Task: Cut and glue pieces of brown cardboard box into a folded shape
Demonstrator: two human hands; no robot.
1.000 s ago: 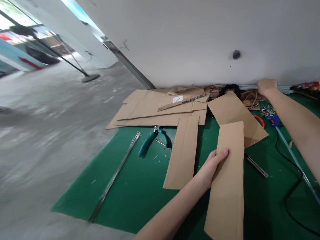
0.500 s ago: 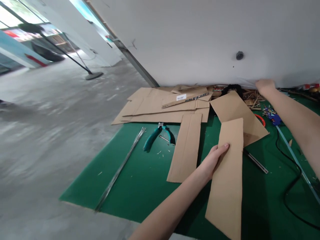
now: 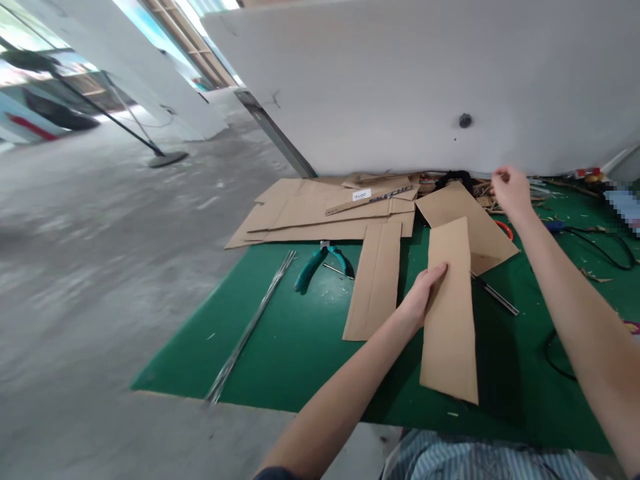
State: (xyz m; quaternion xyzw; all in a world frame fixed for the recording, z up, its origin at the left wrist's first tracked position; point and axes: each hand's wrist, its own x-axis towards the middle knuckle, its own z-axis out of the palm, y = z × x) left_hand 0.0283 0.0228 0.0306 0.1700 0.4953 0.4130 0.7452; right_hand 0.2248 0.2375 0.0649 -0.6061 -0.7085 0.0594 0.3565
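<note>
Cardboard strip [image 3: 449, 313]: I am gripping it at its left edge with my left hand [image 3: 423, 298], over the green mat [image 3: 300, 347]. My right hand [image 3: 510, 193] is hovering empty, loosely open, far right, near a cardboard offcut [image 3: 463, 213].

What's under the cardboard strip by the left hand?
The strip overlaps a wider cardboard piece and the green mat; anything directly beneath it is hidden.

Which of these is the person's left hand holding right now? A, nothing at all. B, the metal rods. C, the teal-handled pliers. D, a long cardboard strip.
D. The left hand is closed on the edge of the long cardboard strip, while the pliers and rods lie apart on the green mat.
</note>
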